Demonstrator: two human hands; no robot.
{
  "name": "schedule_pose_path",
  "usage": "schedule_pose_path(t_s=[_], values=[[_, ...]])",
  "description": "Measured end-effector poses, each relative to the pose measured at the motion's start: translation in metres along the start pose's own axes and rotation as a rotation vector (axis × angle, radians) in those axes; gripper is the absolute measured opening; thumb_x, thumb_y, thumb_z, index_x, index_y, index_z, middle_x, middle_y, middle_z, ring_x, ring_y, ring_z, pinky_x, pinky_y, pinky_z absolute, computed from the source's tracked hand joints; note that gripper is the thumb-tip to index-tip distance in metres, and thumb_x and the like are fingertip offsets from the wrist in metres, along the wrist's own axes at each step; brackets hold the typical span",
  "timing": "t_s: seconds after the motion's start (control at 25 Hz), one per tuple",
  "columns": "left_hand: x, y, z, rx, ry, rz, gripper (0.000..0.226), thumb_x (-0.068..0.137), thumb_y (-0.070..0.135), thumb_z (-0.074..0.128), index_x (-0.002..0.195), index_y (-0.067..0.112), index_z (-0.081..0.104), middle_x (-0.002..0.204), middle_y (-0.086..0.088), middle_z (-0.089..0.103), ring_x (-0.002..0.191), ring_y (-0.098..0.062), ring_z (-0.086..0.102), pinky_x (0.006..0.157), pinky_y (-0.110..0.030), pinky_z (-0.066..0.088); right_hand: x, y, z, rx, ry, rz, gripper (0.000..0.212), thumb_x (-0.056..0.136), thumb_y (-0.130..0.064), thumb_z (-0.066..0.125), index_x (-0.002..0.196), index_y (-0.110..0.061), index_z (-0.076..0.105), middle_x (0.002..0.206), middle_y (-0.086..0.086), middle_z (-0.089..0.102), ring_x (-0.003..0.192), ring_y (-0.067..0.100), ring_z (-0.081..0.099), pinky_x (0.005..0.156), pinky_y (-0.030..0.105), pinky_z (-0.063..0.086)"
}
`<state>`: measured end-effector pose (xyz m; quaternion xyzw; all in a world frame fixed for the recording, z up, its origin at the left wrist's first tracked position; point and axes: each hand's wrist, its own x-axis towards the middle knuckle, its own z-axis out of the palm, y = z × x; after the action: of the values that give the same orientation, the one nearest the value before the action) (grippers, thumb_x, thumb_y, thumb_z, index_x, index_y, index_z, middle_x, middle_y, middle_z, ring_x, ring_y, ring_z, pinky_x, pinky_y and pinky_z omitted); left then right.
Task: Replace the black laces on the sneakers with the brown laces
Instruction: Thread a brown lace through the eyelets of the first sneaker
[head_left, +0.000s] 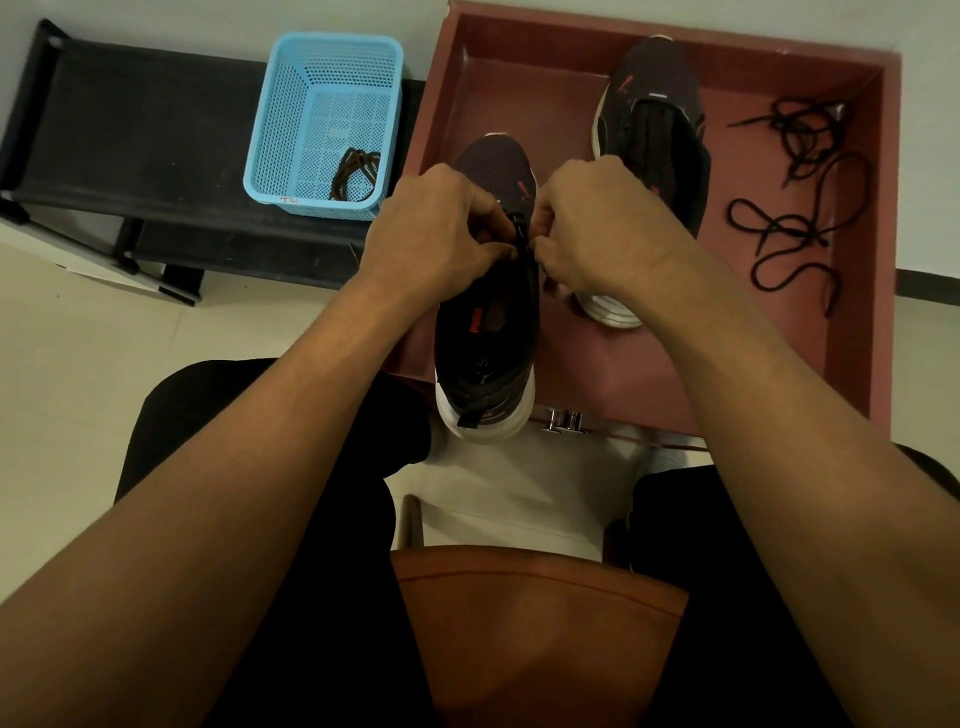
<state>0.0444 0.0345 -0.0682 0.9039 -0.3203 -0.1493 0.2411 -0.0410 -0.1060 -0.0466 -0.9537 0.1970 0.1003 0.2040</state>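
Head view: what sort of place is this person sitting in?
Probably a plain indoor room, perhaps a home entryway: pale tiled floor, a low black rack carrying a blue basket, and a red-brown tray holding sneakers.

Your hands cover the lacing of the near sneaker (485, 332).
Your left hand (431, 228) and right hand (597, 228) hide its eyelets, and whatever your curled fingertips pinch there is out of sight. Your right wrist masks part of the far sneaker (654, 104) heel. The red mark on the blue basket (291, 130) rim is unreadable.
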Motion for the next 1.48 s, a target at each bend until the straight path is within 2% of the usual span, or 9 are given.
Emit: schedule_pose_path(t_s=[0.16,0.52,0.64,0.8,0.92,1.08,1.24,1.36,1.48], values=[[-0.001,-0.001,-0.002,0.015,-0.027,0.017,0.022,0.079,0.037,0.088,0.100,0.037,0.081,0.079,0.018,0.065,0.085,-0.010,0.067,0.083,-0.035,0.058,-0.006,-0.007,-0.009,-0.172,-0.125,0.007,0.032,0.102,-0.013,0.059,0.073,-0.012,0.046,0.070,0.007,0.054,0.057,0.018,0.054,0.048,0.027,0.037],[-0.002,-0.006,-0.006,0.012,-0.083,0.091,0.021,0.079,0.029,0.089,0.095,0.035,0.078,0.077,0.018,0.066,0.074,0.004,0.061,0.075,-0.020,0.048,-0.021,-0.013,-0.010,-0.312,-0.378,-0.007,0.035,0.095,-0.012,0.070,0.072,-0.014,0.043,0.073,0.006,0.048,0.063,0.019,0.056,0.052,0.030,0.042],[-0.002,-0.005,-0.012,0.027,-0.081,0.113,0.023,0.079,0.026,0.089,0.099,0.030,0.076,0.082,0.017,0.063,0.073,0.005,0.057,0.072,-0.013,0.040,-0.018,-0.009,-0.010,-0.302,-0.413,-0.016,0.021,0.094,-0.014,0.074,0.081,-0.010,0.058,0.073,0.006,0.058,0.063,0.017,0.059,0.052,0.028,0.044],[-0.005,-0.011,-0.023,0.116,0.054,0.111,0.047,0.069,0.035,0.090,0.105,0.022,0.063,0.105,0.001,0.054,0.099,-0.019,0.054,0.085,-0.033,0.044,-0.011,0.000,-0.018,-0.056,-0.205,-0.001,0.014,0.098,-0.023,0.072,0.108,-0.014,0.071,0.063,-0.002,0.066,0.056,0.009,0.066,0.062,0.027,0.056],[-0.016,-0.012,-0.027,0.209,0.043,-0.047,0.052,0.071,0.052,0.087,0.095,0.020,0.054,0.100,0.001,0.057,0.094,-0.023,0.054,0.079,-0.039,0.044,-0.012,0.002,-0.017,0.050,-0.139,-0.025,0.008,0.099,-0.027,0.070,0.099,-0.020,0.074,0.051,-0.010,0.060,0.045,0.001,0.059,0.051,0.015,0.041],[-0.024,-0.007,-0.023,0.376,0.029,-0.234,0.051,0.075,0.070,0.074,0.091,0.022,0.072,0.102,-0.010,0.068,0.100,-0.036,0.065,0.077,-0.044,0.046,-0.010,0.003,-0.013,0.074,-0.108,-0.029,0.018,0.099,-0.023,0.070,0.081,-0.023,0.070,0.038,-0.014,0.057,0.036,-0.004,0.058,0.051,0.016,0.046],[-0.022,-0.004,-0.021,0.412,0.068,-0.257,0.046,0.079,0.060,0.076,0.097,0.017,0.073,0.103,-0.012,0.064,0.103,-0.038,0.065,0.076,-0.043,0.042,-0.013,0.001,-0.014,-0.083,-0.175,-0.055,0.023,0.090,-0.014,0.076,0.073,-0.018,0.061,0.058,-0.002,0.064,0.056,0.013,0.069,0.067,0.031,0.060],[-0.021,-0.008,-0.021,0.370,0.057,-0.273,0.042,0.078,0.056,0.077,0.093,0.017,0.073,0.098,-0.010,0.062,0.101,-0.036,0.064,0.074,-0.041,0.042,-0.020,-0.006,-0.007,-0.323,-0.351,-0.085,0.039,0.081,-0.010,0.081,0.065,-0.017,0.046,0.068,0.004,0.051,0.062,0.018,0.057,0.058,0.032,0.047],[-0.017,-0.013,-0.021,0.340,0.027,-0.277,0.043,0.076,0.058,0.076,0.091,0.018,0.072,0.098,-0.010,0.065,0.099,-0.034,0.063,0.072,-0.041,0.043,-0.020,-0.005,-0.011,-0.297,-0.381,-0.064,0.034,0.084,-0.005,0.078,0.069,-0.016,0.050,0.071,0.006,0.059,0.059,0.017,0.060,0.057,0.030,0.049]])
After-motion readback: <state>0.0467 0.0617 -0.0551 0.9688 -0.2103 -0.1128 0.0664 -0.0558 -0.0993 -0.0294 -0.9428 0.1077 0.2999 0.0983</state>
